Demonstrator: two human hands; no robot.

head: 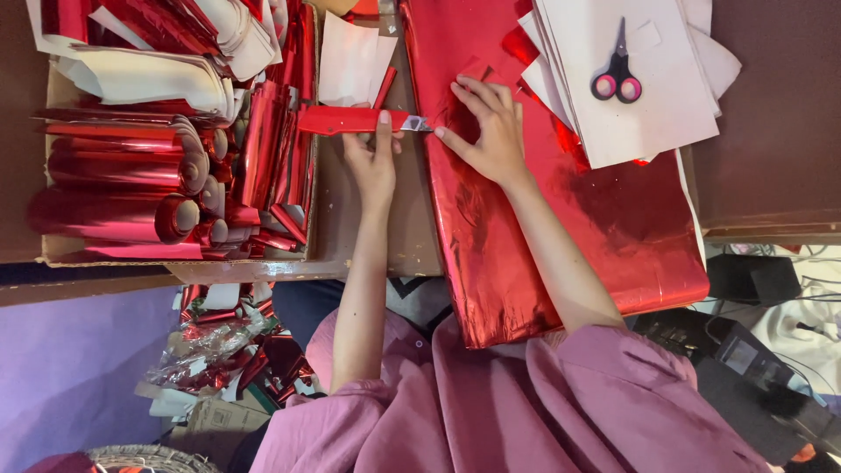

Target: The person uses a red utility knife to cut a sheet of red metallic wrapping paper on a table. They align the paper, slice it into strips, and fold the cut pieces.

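My left hand (372, 162) grips a red utility knife (346, 120), thumb on top. Its short metal blade (417, 124) points right and meets the left edge of a large shiny red foil sheet (561, 228). That sheet lies spread over a board in front of me. My right hand (489, 130) rests flat on the foil just right of the blade, fingers spread and pressing down. A small flap of foil is raised near my right fingertips.
A cardboard box (175, 254) at the left holds several rolls of red foil (114, 166) and white-backed offcuts. Black scissors with pink-lined handles (618, 74) lie on a stack of white sheets (648, 114) at the upper right. Foil scraps (219, 346) litter the floor at the lower left.
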